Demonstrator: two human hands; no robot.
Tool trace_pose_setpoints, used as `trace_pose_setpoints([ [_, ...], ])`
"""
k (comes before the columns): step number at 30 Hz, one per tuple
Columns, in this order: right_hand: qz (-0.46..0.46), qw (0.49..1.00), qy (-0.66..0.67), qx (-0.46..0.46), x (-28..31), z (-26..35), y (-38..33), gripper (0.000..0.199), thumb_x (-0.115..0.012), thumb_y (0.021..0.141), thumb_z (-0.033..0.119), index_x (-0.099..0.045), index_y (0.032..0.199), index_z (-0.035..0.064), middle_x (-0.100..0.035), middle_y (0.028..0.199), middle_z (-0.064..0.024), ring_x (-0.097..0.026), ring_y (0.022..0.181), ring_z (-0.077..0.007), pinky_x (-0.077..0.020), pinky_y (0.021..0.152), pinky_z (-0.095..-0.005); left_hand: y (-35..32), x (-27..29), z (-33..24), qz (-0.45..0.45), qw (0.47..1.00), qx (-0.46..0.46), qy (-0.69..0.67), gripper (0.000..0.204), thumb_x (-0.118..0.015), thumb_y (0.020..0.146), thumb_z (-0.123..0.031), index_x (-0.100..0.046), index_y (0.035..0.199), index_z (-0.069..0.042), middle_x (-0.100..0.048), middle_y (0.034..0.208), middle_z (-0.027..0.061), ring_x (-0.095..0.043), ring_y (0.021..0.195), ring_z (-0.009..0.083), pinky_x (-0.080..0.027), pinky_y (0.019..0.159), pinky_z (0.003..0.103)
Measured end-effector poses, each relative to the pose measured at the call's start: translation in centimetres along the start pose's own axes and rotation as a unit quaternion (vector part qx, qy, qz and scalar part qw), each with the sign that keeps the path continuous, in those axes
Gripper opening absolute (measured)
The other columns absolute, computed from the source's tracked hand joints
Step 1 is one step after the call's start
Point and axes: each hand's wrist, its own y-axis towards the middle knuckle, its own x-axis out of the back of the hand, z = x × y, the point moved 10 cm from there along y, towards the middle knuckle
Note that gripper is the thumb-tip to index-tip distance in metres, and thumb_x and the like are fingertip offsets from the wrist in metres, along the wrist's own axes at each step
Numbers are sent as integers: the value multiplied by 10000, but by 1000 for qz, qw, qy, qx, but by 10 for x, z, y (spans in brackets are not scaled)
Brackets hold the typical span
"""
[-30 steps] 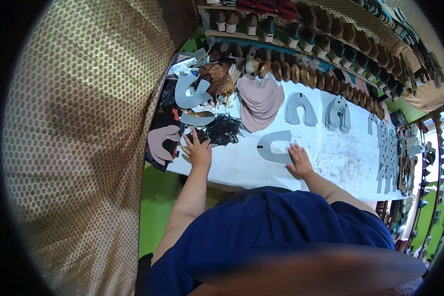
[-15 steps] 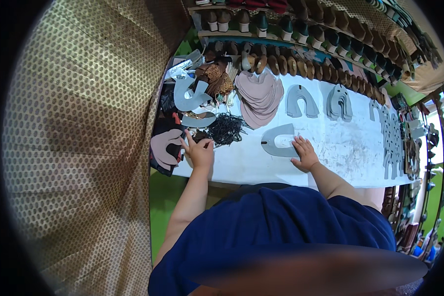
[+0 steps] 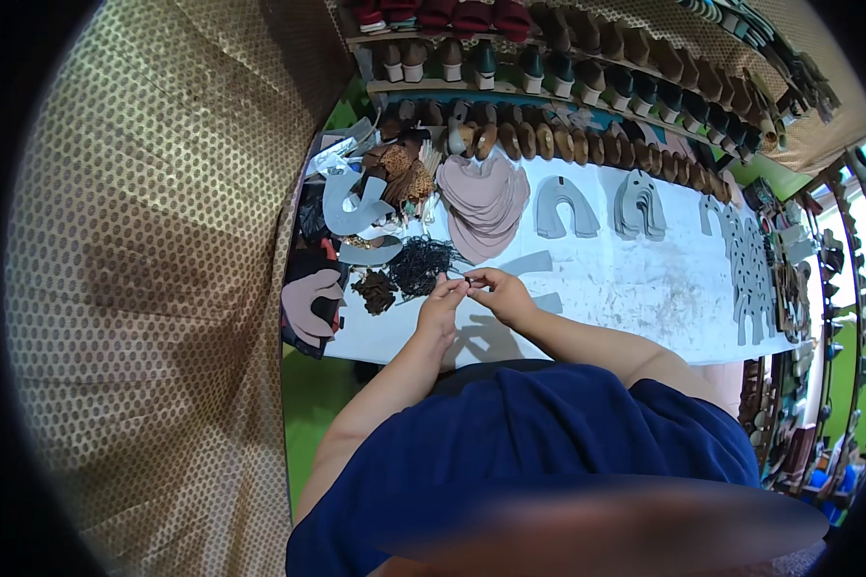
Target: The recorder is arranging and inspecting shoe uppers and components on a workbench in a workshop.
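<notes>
My left hand (image 3: 441, 310) and my right hand (image 3: 500, 294) meet above the white worktable (image 3: 645, 298), fingertips pinched together on a small dark piece (image 3: 460, 282). A grey U-shaped cut-out (image 3: 539, 274) lies on the table partly hidden behind my right hand. A heap of black tassel-like trim (image 3: 420, 265) sits just beyond my left hand, with a small brown bit (image 3: 375, 290) to its left.
Pink cut-outs (image 3: 486, 200), grey arch-shaped pieces (image 3: 563, 207) and more grey pieces (image 3: 755, 279) lie on the table. Shelves of shoes and wooden soles (image 3: 548, 87) run along the back. A dotted tan curtain (image 3: 154, 288) fills the left.
Both hands have lifted off the table and come together at the middle; before, the left rested near the black trim and the right on the grey U-shaped cut-out.
</notes>
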Motion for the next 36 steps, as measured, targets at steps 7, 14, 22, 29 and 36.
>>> trace_pose_setpoints([
  [7,-26,998,-40,-48,53,-48,-7,212,-711,856,212,-722,1035,100,-727,954,-64,-681,886,-239,-523,821,-381,13,-12,26,-9,986,-9,163,193,-738,883,-232,-745,1037,-115,-183,1598,302,-241,1497,305,-313,1118,413],
  [14,63,896,-432,-81,98,-107,35,141,-684,821,260,-752,932,206,-585,1331,-48,-356,1406,-316,-165,1041,-818,7,-80,55,163,671,-10,723,875,-635,865,-557,-255,1573,-210,49,1652,203,37,1500,480,-120,1147,673],
  [22,197,840,-505,-31,56,-112,66,150,-739,770,269,-777,904,213,-395,1535,-121,-112,1508,-418,-101,1064,-808,22,-66,91,175,617,44,766,1020,-601,837,-625,-54,1606,-239,118,1666,108,169,1498,431,44,1149,659],
  [29,176,844,-507,1,52,-109,68,167,-697,808,224,-774,917,123,-415,1499,-159,-117,1506,-425,-64,1089,-785,24,-65,93,178,615,62,766,1049,-622,815,-617,-31,1605,-261,153,1663,79,196,1497,411,73,1138,668],
  [36,175,845,-506,-3,49,-107,70,175,-695,808,214,-772,929,113,-409,1500,-188,-117,1503,-437,-43,1083,-792,29,-59,100,178,616,55,765,1102,-643,783,-648,-12,1603,-267,161,1658,101,172,1493,446,57,1122,692],
])
